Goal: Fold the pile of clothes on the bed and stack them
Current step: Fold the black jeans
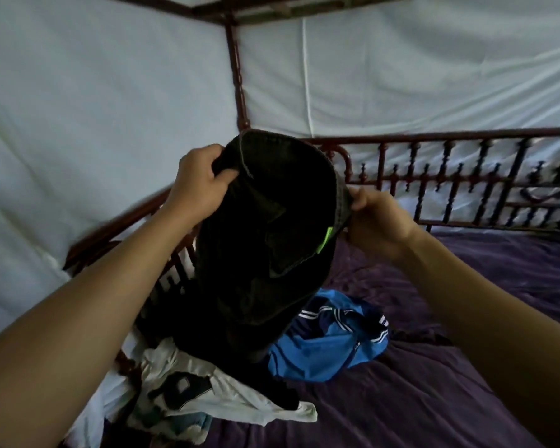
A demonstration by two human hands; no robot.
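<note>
A dark, almost black pair of trousers (272,240) with a small green tag hangs in the air above the bed. My left hand (198,182) grips its top edge on the left, and my right hand (375,218) pinches the waistband on the right. The lower end of the trousers trails down onto the pile. Under it lie a blue jacket with white stripes (330,344) and a white printed shirt (207,402), both crumpled on the purple bedsheet (434,399).
A dark red wooden railing (466,176) runs along the far side of the bed and down the left side. A corner post (238,76) rises behind the trousers. Pale netting (78,124) hangs around the bed.
</note>
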